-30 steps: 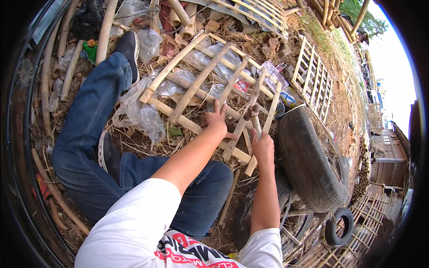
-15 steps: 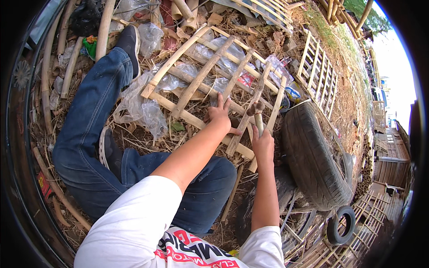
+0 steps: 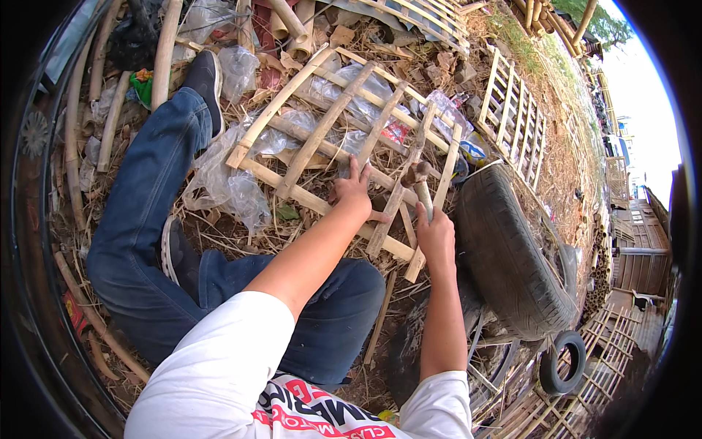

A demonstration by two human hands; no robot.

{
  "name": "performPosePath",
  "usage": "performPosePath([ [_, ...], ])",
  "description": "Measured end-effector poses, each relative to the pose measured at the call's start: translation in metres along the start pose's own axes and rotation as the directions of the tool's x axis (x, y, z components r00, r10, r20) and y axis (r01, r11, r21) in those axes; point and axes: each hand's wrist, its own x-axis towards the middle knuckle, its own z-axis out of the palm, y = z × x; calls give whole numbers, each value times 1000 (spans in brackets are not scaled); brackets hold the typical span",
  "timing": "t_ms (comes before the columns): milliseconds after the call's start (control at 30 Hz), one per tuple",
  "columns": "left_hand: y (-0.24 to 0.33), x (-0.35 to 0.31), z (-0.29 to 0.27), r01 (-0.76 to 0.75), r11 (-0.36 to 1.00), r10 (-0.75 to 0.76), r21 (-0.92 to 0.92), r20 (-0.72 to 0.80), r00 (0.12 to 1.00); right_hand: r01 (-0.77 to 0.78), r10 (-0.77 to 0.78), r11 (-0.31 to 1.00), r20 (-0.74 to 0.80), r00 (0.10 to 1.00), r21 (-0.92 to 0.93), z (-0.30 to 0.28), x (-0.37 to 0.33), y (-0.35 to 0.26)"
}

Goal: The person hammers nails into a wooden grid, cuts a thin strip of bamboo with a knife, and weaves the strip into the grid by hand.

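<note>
A bamboo lattice panel (image 3: pixel 314 150) of crossed slats lies on the littered ground in front of my bent legs. My left hand (image 3: pixel 353 196) rests on it with fingers spread, the thumb stretched toward a rough slat (image 3: pixel 385 223). My right hand (image 3: pixel 437 235) is closed round the pale handle of a hammer (image 3: pixel 423 192). The brown hammer head lies over or just above that same slat, near the panel's right end; whether it touches cannot be made out.
A large worn tyre (image 3: pixel 512 252) stands close by my right forearm. Another bamboo lattice (image 3: pixel 512 110) lies beyond it, and a smaller tyre (image 3: pixel 563 364) sits lower right. Plastic sheeting (image 3: pixel 230 183) and dry leaves surround the panel. Bamboo poles (image 3: pixel 167 55) lie at upper left.
My right hand and the hammer have shifted slightly to the right relative to the panel. The left hand stays in place on the slats, while the whole view has moved a little.
</note>
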Motion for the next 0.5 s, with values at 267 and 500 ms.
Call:
performPosePath([
  [267,3,7,5,13,1000,-13,-2,-33,999,-8,13,997,-68,998,77,2,2,4],
  [500,0,-1,0,-18,999,17,-28,-11,1000,-60,61,998,39,997,-28,28,6,20],
])
